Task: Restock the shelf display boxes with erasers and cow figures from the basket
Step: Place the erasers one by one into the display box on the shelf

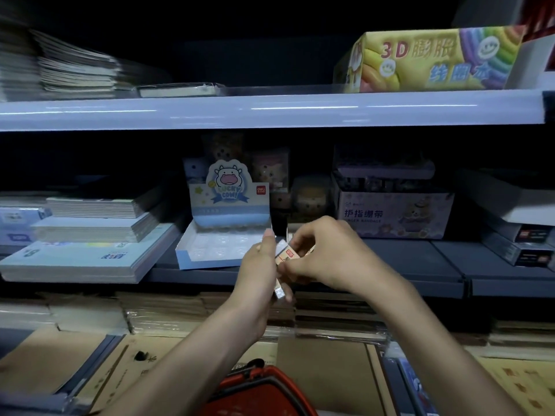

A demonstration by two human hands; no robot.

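Both hands meet in front of the middle shelf. My left hand (260, 265) grips a stack of wrapped erasers (280, 274) upright. My right hand (327, 250) pinches the top eraser of that stack between thumb and fingers. Just behind and to the left stands the Lucky Cow display box (222, 235), its clear moulded tray showing no figures in it. At the bottom edge, the red basket (264, 391) shows below my forearms; its contents are hidden.
Stacks of notebooks (90, 235) fill the shelf left of the cow box. A finger-bandage box (393, 211) sits to the right, with plush toys (306, 199) behind. The upper shelf holds a 3D colouring box (432, 58). Cardboard packs (180, 313) lie on the lower shelf.
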